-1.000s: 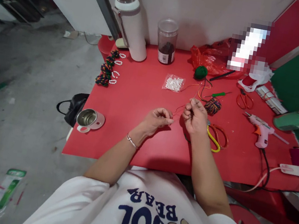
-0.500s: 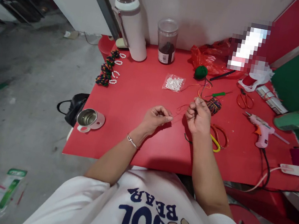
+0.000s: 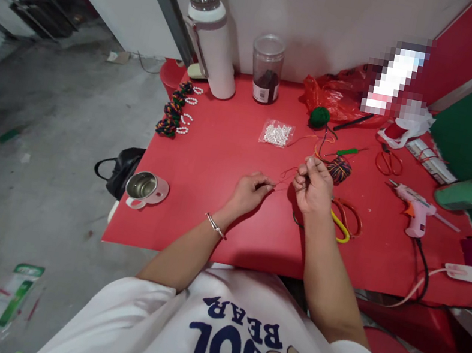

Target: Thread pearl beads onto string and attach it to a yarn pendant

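Observation:
My left hand (image 3: 251, 194) is closed in a pinch on a thin red thread (image 3: 285, 174) above the red table. The thread loops across the gap to my right hand (image 3: 314, 187), whose fingers are also closed on it; the exact grip is partly hidden. Just beyond my right hand sits a multicoloured yarn ball (image 3: 339, 169), with loose orange and dark strands near the fingertips. A clear bag of white beads (image 3: 277, 134) lies farther back. Yellow-handled scissors (image 3: 340, 228) rest beside my right wrist, partly covered by the forearm.
A mug (image 3: 146, 190) stands near the left edge, with a tall flask (image 3: 217, 45) and jar (image 3: 265, 84) behind. Beaded yarn pieces (image 3: 174, 110) line the left side. On the right are a pink glue gun (image 3: 416, 207), red scissors (image 3: 389, 162), green-handled hook (image 3: 347, 152) and green yarn ball (image 3: 319, 117).
My left hand has turned slightly, its fingers drawn closer together at the thread. My right hand stays nearly in place. The whole view has shifted a little.

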The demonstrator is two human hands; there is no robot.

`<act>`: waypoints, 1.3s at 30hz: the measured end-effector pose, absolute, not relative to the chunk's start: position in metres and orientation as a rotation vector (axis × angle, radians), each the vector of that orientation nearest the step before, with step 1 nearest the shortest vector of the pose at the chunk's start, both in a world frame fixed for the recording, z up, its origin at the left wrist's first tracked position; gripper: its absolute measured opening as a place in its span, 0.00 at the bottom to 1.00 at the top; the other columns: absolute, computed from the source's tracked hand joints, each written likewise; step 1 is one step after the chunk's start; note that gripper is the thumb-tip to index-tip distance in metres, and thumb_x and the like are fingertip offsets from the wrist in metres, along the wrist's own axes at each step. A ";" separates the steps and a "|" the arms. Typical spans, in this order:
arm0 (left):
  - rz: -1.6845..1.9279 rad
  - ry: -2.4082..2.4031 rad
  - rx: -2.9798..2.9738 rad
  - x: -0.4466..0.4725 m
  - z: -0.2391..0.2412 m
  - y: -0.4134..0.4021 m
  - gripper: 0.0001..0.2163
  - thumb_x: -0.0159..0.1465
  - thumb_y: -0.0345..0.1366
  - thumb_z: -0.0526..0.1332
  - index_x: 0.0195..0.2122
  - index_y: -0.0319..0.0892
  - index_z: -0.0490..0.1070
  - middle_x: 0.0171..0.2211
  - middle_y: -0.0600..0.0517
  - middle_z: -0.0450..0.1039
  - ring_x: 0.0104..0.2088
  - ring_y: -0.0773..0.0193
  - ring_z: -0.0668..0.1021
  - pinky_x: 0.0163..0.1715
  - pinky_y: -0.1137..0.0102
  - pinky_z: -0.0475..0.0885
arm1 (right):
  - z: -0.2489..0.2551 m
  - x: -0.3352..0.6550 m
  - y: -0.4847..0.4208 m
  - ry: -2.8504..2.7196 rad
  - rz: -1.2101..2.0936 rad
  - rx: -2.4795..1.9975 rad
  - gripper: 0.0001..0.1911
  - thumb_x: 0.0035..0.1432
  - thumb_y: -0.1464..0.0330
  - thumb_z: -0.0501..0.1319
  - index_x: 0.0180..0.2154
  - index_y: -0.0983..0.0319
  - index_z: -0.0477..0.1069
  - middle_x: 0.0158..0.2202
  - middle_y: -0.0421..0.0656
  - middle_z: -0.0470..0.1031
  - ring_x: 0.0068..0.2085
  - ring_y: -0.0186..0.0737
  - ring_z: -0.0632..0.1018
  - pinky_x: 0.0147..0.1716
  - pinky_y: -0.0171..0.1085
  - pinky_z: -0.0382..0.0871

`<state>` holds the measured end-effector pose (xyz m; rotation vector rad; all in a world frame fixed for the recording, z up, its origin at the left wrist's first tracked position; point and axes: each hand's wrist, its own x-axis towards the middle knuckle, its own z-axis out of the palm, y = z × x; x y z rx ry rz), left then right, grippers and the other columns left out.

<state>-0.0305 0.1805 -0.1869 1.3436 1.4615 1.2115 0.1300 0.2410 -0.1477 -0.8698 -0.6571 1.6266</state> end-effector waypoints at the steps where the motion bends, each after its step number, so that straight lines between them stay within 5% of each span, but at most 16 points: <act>1: 1.191 1.476 1.375 -0.031 -0.187 0.181 0.05 0.62 0.28 0.67 0.30 0.42 0.82 0.32 0.49 0.79 0.33 0.61 0.79 0.40 0.65 0.73 | -0.148 0.130 0.241 -0.657 1.608 -0.870 0.21 0.54 0.60 0.78 0.35 0.58 0.68 0.22 0.29 0.69 0.19 0.24 0.67 0.15 0.23 0.57; 7: 1.148 1.590 1.462 -0.039 -0.186 0.183 0.06 0.65 0.28 0.64 0.33 0.42 0.80 0.33 0.49 0.79 0.36 0.59 0.79 0.43 0.63 0.75 | -0.148 0.126 0.241 -0.702 1.498 -0.886 0.24 0.50 0.56 0.80 0.34 0.58 0.68 0.21 0.29 0.68 0.18 0.24 0.67 0.15 0.24 0.56; 11: 1.389 1.909 1.418 -0.065 -0.174 0.199 0.12 0.63 0.29 0.67 0.48 0.42 0.80 0.53 0.41 0.78 0.54 0.53 0.80 0.57 0.58 0.76 | -0.151 0.120 0.238 -0.761 1.445 -0.913 0.26 0.47 0.52 0.80 0.34 0.59 0.68 0.21 0.29 0.70 0.18 0.24 0.67 0.15 0.23 0.57; 14: 1.492 2.419 1.259 -0.097 -0.159 0.223 0.24 0.64 0.29 0.68 0.62 0.44 0.73 0.73 0.38 0.60 0.74 0.46 0.62 0.70 0.50 0.66 | -0.154 0.116 0.235 -0.785 1.451 -0.907 0.27 0.45 0.51 0.80 0.34 0.59 0.70 0.21 0.30 0.72 0.18 0.25 0.68 0.16 0.24 0.59; 17: 1.347 2.753 0.943 -0.133 -0.149 0.247 0.27 0.66 0.28 0.65 0.67 0.45 0.68 0.75 0.38 0.54 0.79 0.46 0.51 0.72 0.47 0.61 | -0.154 0.112 0.232 -0.776 1.490 -0.903 0.27 0.44 0.52 0.80 0.34 0.59 0.70 0.22 0.31 0.72 0.19 0.25 0.68 0.16 0.23 0.60; 24: 1.144 2.723 0.744 -0.178 -0.151 0.257 0.28 0.65 0.35 0.71 0.66 0.36 0.68 0.68 0.34 0.65 0.75 0.41 0.57 0.67 0.44 0.58 | -0.147 0.108 0.228 -0.739 1.572 -0.914 0.26 0.42 0.54 0.79 0.32 0.60 0.69 0.21 0.31 0.72 0.19 0.25 0.69 0.16 0.24 0.59; 30: 1.016 2.923 0.752 -0.165 -0.160 0.243 0.18 0.71 0.26 0.56 0.61 0.36 0.71 0.63 0.32 0.69 0.64 0.44 0.72 0.62 0.50 0.65 | -0.144 0.108 0.227 -0.722 1.647 -0.936 0.22 0.48 0.56 0.77 0.32 0.59 0.68 0.20 0.31 0.71 0.17 0.25 0.68 0.15 0.24 0.60; 33: 0.959 2.916 0.956 -0.153 -0.168 0.229 0.16 0.70 0.29 0.60 0.58 0.40 0.75 0.62 0.34 0.72 0.61 0.43 0.74 0.61 0.51 0.67 | -0.144 0.108 0.227 -0.750 1.679 -0.952 0.18 0.52 0.58 0.75 0.32 0.60 0.69 0.21 0.32 0.72 0.18 0.25 0.69 0.15 0.24 0.60; 36: 1.138 2.660 1.108 -0.140 -0.175 0.218 0.14 0.67 0.31 0.64 0.53 0.43 0.78 0.59 0.39 0.76 0.62 0.46 0.75 0.63 0.51 0.68 | -0.147 0.106 0.226 -0.790 1.706 -0.972 0.17 0.55 0.59 0.74 0.33 0.60 0.69 0.21 0.32 0.72 0.19 0.26 0.69 0.15 0.24 0.60; 39: 1.474 2.136 0.959 -0.123 -0.176 0.214 0.09 0.64 0.32 0.66 0.45 0.42 0.80 0.45 0.44 0.82 0.48 0.55 0.82 0.54 0.59 0.75 | -0.151 0.104 0.225 -0.853 1.733 -1.001 0.17 0.56 0.59 0.74 0.33 0.59 0.69 0.21 0.32 0.71 0.19 0.26 0.70 0.15 0.24 0.61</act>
